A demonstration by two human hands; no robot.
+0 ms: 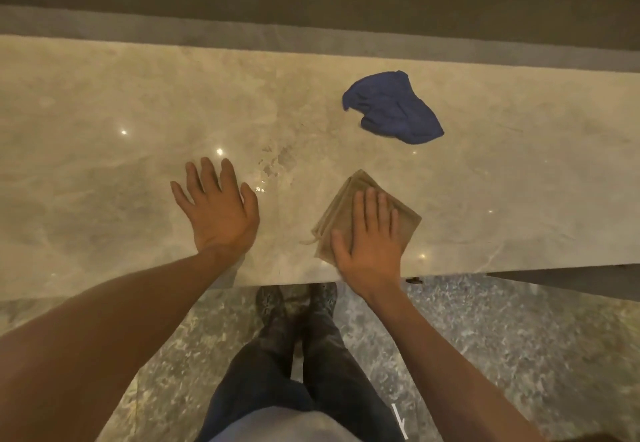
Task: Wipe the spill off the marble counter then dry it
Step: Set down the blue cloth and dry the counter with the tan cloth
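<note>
A beige marble counter (104, 151) runs across the view. A small wet spill (277, 163) glistens near its middle. My right hand (370, 237) lies flat, fingers together, on a folded tan cloth (403, 218) close to the counter's front edge, right of the spill. My left hand (216, 206) rests palm down on the bare marble just left of the spill, fingers spread, holding nothing. A crumpled blue cloth (391, 109) lies farther back on the right, apart from both hands.
The counter's front edge (294, 280) is just behind my wrists, with my legs and shoes (298, 303) on a speckled stone floor below. A dark ledge (311, 2) runs along the back of the counter.
</note>
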